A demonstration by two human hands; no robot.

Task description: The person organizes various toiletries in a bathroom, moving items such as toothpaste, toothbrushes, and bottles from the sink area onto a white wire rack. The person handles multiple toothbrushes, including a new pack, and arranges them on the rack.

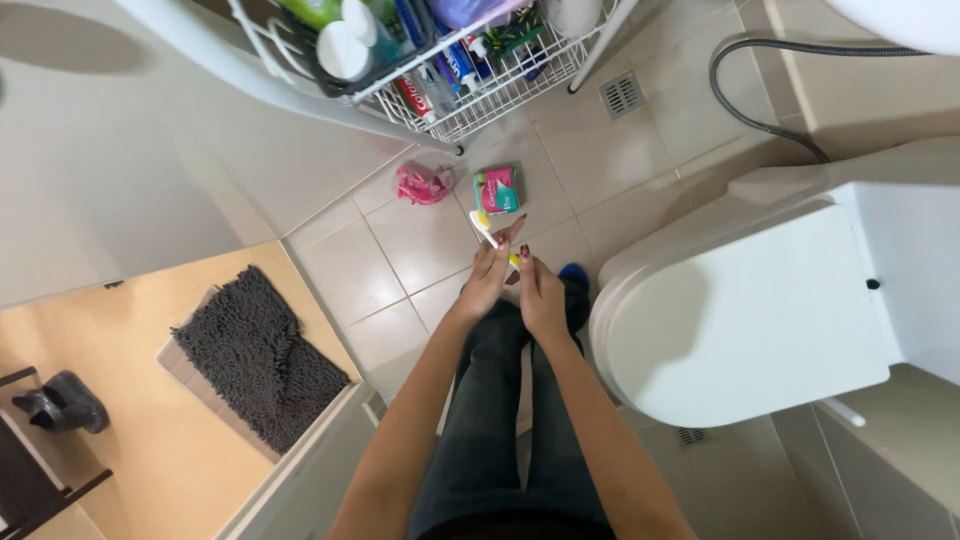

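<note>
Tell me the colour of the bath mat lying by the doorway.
Dark grey, a shaggy bath mat, seen in the head view, the only one.

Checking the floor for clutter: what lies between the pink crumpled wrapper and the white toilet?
In the head view, a small green-and-pink box lies between pink wrapper and toilet.

Bright, even overhead light, soft shadows on the pale floor tiles (pixel 420 260), edges bowed by wide-angle distortion, focus sharp.
</note>
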